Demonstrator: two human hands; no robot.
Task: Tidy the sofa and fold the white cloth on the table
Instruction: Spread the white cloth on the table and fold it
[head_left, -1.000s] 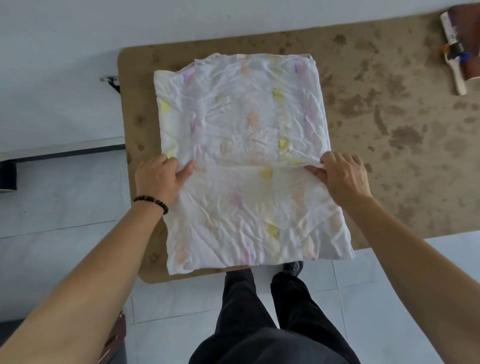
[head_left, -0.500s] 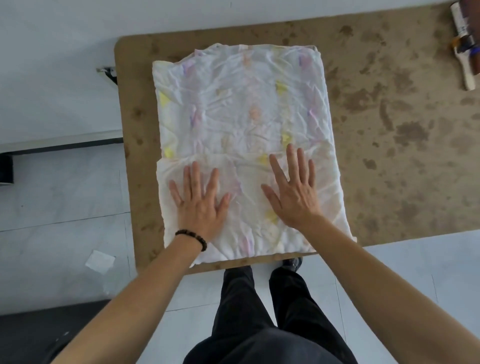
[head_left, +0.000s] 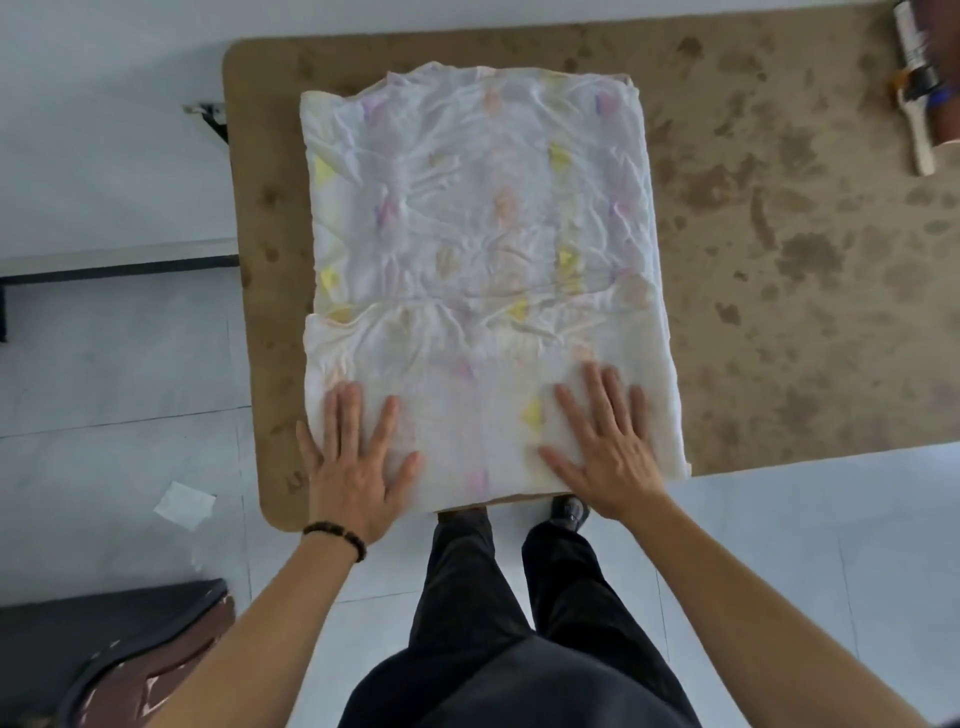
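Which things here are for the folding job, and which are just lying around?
For the job:
white cloth
table under it
left hand and right hand, both pressing flat on the cloth

Just lying about:
paper scrap on the floor
white-handled tool at the table's far right corner

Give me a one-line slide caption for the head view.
Left hand and right hand press flat on the near flap of the folded white cloth lying on the stained brown table.
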